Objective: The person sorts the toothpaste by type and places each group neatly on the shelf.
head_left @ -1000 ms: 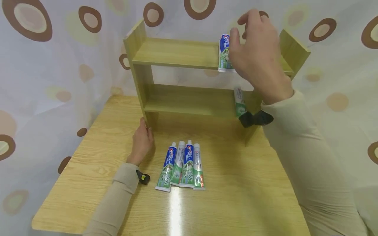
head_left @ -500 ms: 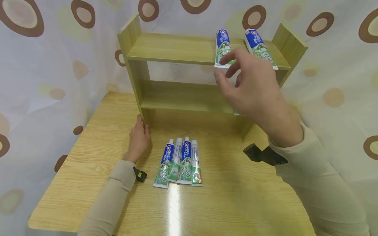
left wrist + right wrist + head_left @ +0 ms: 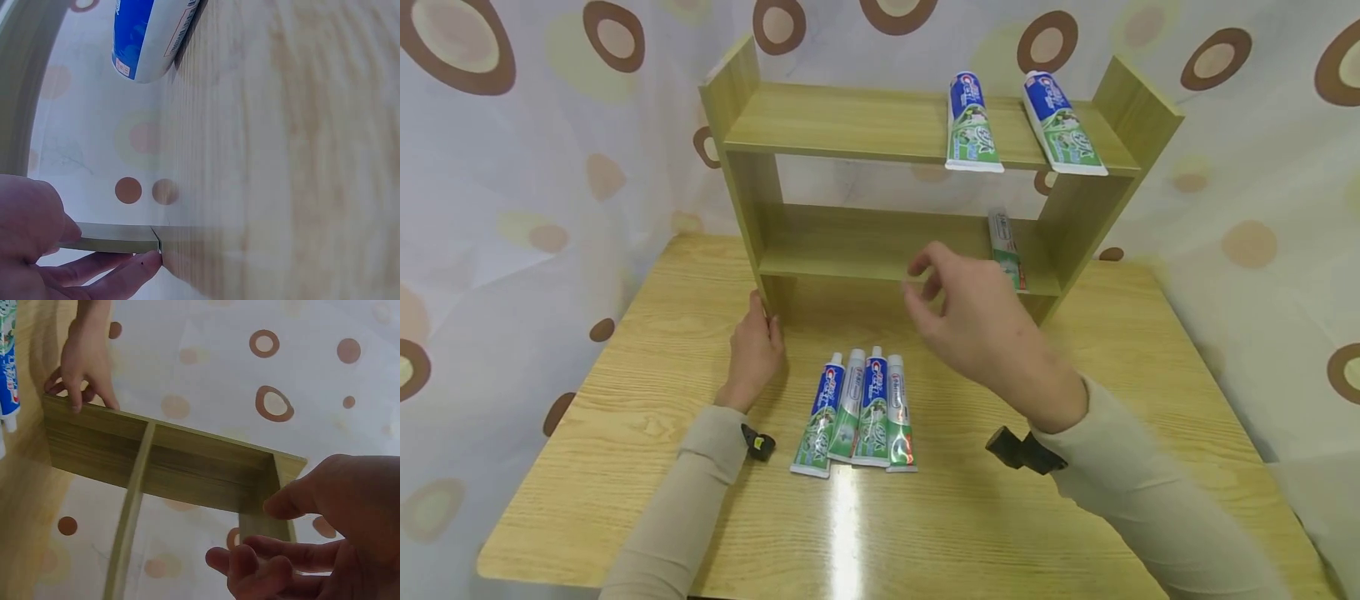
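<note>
A small wooden shelf (image 3: 857,125) stands on the table. My left hand (image 3: 756,354) grips the bottom of its left side panel, thumb on one face and fingers on the other in the left wrist view. My right hand (image 3: 973,321), loosely curled and holding nothing, hovers before the lower board. Two blue-and-green toothpaste tubes (image 3: 973,125) lie on the top board, ends at its front edge. One silver-and-green toothpaste tube (image 3: 1002,237) lies on the lower board at right, partly behind my right hand. Several toothpaste tubes (image 3: 874,408) lie side by side on the table, between my hands.
The wooden table (image 3: 602,433) runs out to both sides of the shelf. A patterned curtain (image 3: 550,167) hangs behind and around it. Both wrists wear dark straps, the right one with a black block (image 3: 1022,450) on it.
My right hand has come away from the tube on the top board and moved down and to the left, in front of the lower board. My left hand keeps its grip on the panel.
</note>
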A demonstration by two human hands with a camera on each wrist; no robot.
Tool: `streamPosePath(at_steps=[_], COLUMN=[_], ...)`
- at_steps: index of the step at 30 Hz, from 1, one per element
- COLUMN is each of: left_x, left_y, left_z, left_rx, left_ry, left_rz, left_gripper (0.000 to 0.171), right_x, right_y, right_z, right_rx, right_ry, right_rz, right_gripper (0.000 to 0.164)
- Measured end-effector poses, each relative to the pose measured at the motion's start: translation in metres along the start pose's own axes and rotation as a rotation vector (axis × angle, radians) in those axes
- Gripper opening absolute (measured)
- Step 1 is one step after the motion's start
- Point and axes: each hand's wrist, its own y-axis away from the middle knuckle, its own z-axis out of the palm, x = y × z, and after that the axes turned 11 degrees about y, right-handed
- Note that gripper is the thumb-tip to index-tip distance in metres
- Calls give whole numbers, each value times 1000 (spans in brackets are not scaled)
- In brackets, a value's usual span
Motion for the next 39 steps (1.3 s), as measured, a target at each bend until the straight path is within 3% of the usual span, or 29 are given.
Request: streamPosePath(at_steps=[14,22,28,33,39], left_x=[-3,1,2,2,2], left_y=[1,1,0,0,1], left_z=[2,0,-1,-1,-1], left_rx=[1,11,2,5,10], left_ry=[-14,-14,-14,-19,-24], left_rz=[3,20,6,15,17], left_gripper=[43,42,42,42,40], right_x=[28,35,38,42,45], right_y=[8,15,19,21,25], right_z=[87,108,119,135,156], right_rx=[-140,-123,-176,-238,-287], right_ry=[-61,-43,-68,-62,65], right_rz=[73,55,98,132,162], right_gripper=[31,30,30,43,61])
